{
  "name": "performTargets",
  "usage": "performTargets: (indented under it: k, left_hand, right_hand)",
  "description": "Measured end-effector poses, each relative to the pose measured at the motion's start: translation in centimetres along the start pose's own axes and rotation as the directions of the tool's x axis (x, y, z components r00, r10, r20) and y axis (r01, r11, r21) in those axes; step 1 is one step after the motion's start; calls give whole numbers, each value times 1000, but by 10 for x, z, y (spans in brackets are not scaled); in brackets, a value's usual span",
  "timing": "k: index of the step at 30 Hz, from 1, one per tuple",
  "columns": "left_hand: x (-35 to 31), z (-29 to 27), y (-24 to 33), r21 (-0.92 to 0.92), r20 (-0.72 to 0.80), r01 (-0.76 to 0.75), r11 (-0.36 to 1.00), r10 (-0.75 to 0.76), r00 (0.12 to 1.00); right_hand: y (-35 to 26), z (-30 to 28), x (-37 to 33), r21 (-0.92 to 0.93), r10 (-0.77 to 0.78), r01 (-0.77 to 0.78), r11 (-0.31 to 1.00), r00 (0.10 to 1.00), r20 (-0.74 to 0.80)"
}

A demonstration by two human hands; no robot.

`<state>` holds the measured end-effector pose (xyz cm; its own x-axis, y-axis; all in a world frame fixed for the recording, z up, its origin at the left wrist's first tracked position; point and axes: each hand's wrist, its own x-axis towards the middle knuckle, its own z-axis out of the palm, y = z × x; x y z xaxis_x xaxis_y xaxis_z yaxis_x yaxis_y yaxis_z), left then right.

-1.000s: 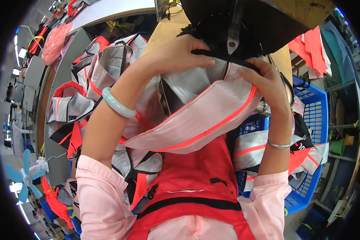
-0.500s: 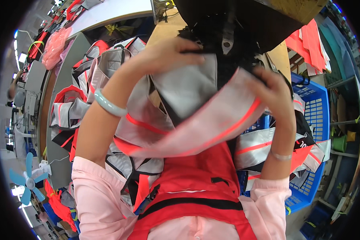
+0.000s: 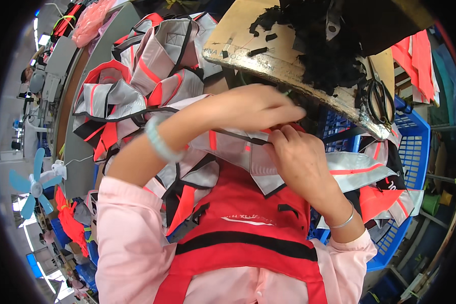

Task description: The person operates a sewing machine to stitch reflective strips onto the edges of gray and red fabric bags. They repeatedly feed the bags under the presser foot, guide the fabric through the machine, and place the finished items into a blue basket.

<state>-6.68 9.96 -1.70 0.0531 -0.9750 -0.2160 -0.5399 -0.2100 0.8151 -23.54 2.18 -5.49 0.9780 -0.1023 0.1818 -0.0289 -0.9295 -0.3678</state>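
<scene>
Nearest, the red apron (image 3: 258, 218) backs the gray cloth (image 3: 262, 167), which hangs just short of the tabletop (image 3: 243, 38), probably held there to have its black border (image 3: 255, 141) within both hands' reach. The right hand (image 3: 300, 158) has its grip closed, clamped on that border. The left hand (image 3: 261, 109) is blurred beside it, fingers curled; whether its grip holds anything, I cannot tell. Farther, 1 pair of scissors (image 3: 377, 84) lies near the tabletop's edge, seemingly placed handy, by black scraps (image 3: 325, 66).
</scene>
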Motion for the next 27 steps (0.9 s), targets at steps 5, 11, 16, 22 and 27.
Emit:
performTargets:
  k: [5, 11, 16, 22, 27]
  left_hand:
    - [-111, 39, -40, 615, -345, 75, 785, 182, 921]
    - [-118, 63, 17, 262, -382, -95, 960, 194, 904]
    - [-74, 19, 76, 272, -324, -300, 914, 381, 866]
    - [10, -38, 32, 65, -249, -66, 996, 80, 965]
    - [44, -77, 9, 158, -191, 12, 987, 19, 982]
  right_hand:
    - [7, 7, -26, 228, 36, -30, 973, 999, -21]
    - [18, -41, -52, 329, -29, 37, 944, 999, -31]
    - [23, -105, -59, 286, 1, 121, 950, 920, -393]
    - [71, -79, -12, 452, 327, -149, 879, 879, -347]
    - [84, -82, 28, 509, 447, -298, 808, 872, -198]
